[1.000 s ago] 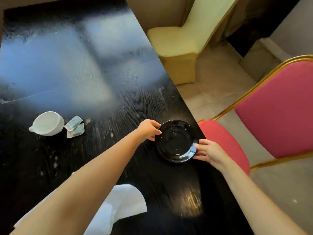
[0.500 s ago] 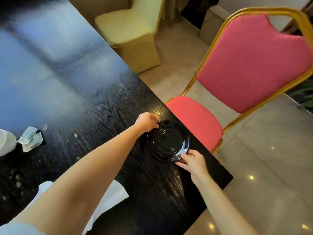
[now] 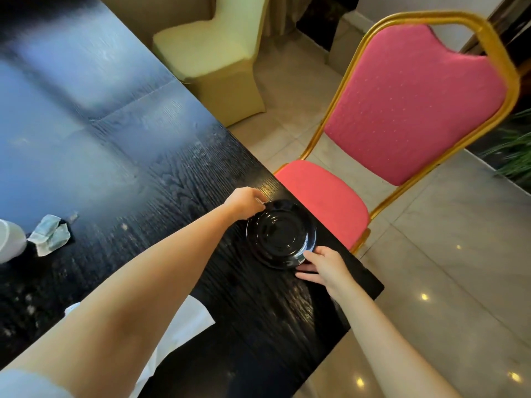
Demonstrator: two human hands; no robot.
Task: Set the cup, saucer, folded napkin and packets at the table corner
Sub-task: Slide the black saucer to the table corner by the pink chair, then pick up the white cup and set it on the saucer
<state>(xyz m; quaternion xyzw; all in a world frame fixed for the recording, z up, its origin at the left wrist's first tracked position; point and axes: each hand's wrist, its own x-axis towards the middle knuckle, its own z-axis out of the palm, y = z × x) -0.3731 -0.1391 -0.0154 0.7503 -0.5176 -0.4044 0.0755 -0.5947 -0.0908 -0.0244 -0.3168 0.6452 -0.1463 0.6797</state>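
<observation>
— Slid nearer the tabletop (image 3: 258, 326) corner since the earlier frame: the saucer (image 3: 281, 234). What is left?
— The napkin (image 3: 184, 320) is not yet placed. The saucer's rim is gripped by the right hand (image 3: 321, 265) and the left hand (image 3: 247, 202). The packets (image 3: 50, 235) and cup (image 3: 10, 242) are left well apart.

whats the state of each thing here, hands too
black glossy saucer: upright, empty, near black table corner, gripped both sides
left hand: grips saucer's far rim
right hand: pinches saucer's near rim
white cup: apart, mostly out of frame
crumpled paper packets: loose beside cup
white napkin: lying partly under left forearm
</observation>
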